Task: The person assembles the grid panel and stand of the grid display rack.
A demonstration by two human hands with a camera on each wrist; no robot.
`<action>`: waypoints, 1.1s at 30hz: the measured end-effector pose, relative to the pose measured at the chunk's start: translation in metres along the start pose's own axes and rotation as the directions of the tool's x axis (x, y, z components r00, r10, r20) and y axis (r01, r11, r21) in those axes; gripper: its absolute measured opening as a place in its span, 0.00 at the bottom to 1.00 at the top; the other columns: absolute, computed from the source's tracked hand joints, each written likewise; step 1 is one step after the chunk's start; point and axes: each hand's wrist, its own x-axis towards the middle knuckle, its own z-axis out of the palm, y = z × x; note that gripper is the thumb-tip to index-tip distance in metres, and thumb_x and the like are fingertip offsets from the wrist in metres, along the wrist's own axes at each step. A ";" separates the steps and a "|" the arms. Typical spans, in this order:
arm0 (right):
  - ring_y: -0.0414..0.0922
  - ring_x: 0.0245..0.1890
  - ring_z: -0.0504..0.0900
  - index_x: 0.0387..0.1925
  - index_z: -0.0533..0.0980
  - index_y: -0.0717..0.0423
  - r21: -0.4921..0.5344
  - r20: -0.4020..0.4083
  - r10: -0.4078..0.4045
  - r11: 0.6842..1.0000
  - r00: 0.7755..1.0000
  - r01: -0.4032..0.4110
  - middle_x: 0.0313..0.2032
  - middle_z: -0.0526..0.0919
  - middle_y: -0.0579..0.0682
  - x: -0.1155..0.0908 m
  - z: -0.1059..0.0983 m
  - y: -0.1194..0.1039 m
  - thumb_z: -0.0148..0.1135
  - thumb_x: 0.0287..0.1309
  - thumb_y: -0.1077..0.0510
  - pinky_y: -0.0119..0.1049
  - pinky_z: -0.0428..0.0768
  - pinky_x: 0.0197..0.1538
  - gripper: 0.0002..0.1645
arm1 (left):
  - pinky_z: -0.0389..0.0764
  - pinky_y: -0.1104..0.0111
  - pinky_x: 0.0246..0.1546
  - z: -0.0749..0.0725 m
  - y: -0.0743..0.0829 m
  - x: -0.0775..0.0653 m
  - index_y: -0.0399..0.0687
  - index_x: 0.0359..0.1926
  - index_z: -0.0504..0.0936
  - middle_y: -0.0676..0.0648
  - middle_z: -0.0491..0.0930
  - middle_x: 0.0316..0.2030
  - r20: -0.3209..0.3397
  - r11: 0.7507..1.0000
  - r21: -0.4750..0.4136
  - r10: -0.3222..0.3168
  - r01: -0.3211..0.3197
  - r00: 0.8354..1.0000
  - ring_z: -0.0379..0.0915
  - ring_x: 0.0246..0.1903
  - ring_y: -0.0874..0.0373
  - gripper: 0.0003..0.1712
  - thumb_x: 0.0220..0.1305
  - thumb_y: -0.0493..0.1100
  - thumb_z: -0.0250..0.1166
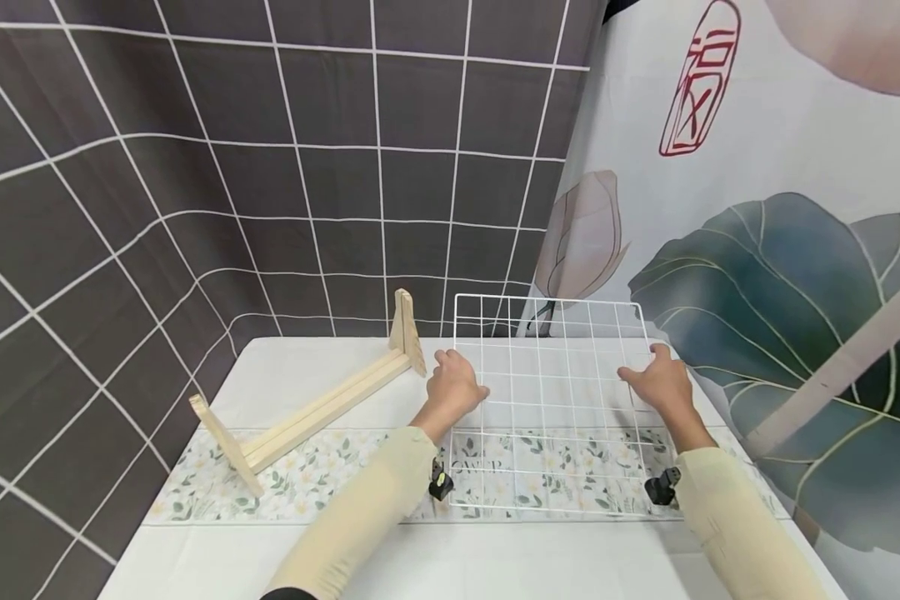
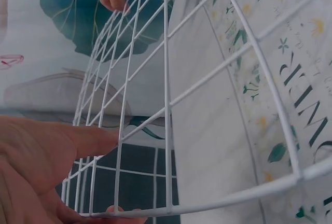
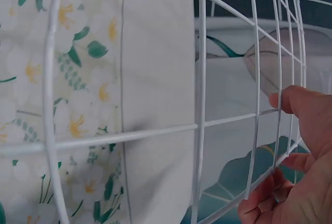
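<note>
A white wire grid panel (image 1: 540, 406) is held up over the table by both hands, one at each side. My left hand (image 1: 453, 385) grips its left edge; in the left wrist view the thumb (image 2: 96, 140) lies along the near face while fingertips show behind the edge wire. My right hand (image 1: 658, 382) grips the opposite edge, with the thumb on one face and fingers curled round the outer wire in the right wrist view. To the left on the table lies a pale wooden frame (image 1: 330, 408), a long bar with an upright board at each end.
The white table (image 1: 322, 367) carries a flowered runner (image 1: 307, 454) across its middle. Behind and to the left hangs a dark curtain (image 1: 337, 183) with white grid lines. A white cloth (image 1: 630, 108) with leaf prints hangs along the right side.
</note>
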 end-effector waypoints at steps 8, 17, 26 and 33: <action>0.75 0.66 0.63 0.77 0.49 0.68 0.058 -0.105 -0.061 0.996 0.993 0.068 0.67 0.62 0.79 -0.002 -0.008 -0.012 0.64 0.63 0.46 0.69 0.70 0.63 0.53 | 0.84 0.60 0.30 -0.010 0.001 0.003 0.25 0.66 0.62 0.32 0.69 0.56 -0.093 1.000 0.000 0.013 -0.013 0.996 0.81 0.29 0.47 0.50 0.53 0.50 0.77; 0.70 0.68 0.64 0.79 0.50 0.59 0.149 -0.199 -0.057 0.985 0.978 0.087 0.69 0.63 0.74 -0.003 -0.012 -0.030 0.65 0.63 0.46 0.67 0.68 0.65 0.53 | 0.86 0.55 0.36 -0.019 -0.004 0.006 0.27 0.74 0.53 0.28 0.66 0.65 -0.265 0.994 -0.071 0.064 -0.086 0.962 0.85 0.35 0.41 0.57 0.52 0.46 0.76; 0.68 0.60 0.69 0.80 0.50 0.51 0.258 -0.311 -0.048 0.957 0.949 0.133 0.65 0.65 0.71 -0.008 -0.018 -0.044 0.66 0.63 0.45 0.65 0.73 0.56 0.53 | 0.84 0.54 0.31 -0.027 -0.007 0.010 0.36 0.78 0.46 0.30 0.68 0.64 -0.396 0.979 -0.129 0.098 -0.161 0.913 0.83 0.36 0.38 0.63 0.51 0.43 0.76; 0.64 0.57 0.71 0.79 0.50 0.47 0.316 -0.397 -0.051 0.930 0.916 0.188 0.62 0.67 0.68 -0.012 -0.020 -0.055 0.67 0.62 0.45 0.57 0.73 0.49 0.52 | 0.79 0.61 0.24 -0.035 -0.010 0.014 0.43 0.81 0.40 0.34 0.72 0.55 -0.496 0.961 -0.149 0.132 -0.233 0.858 0.78 0.30 0.46 0.67 0.51 0.42 0.76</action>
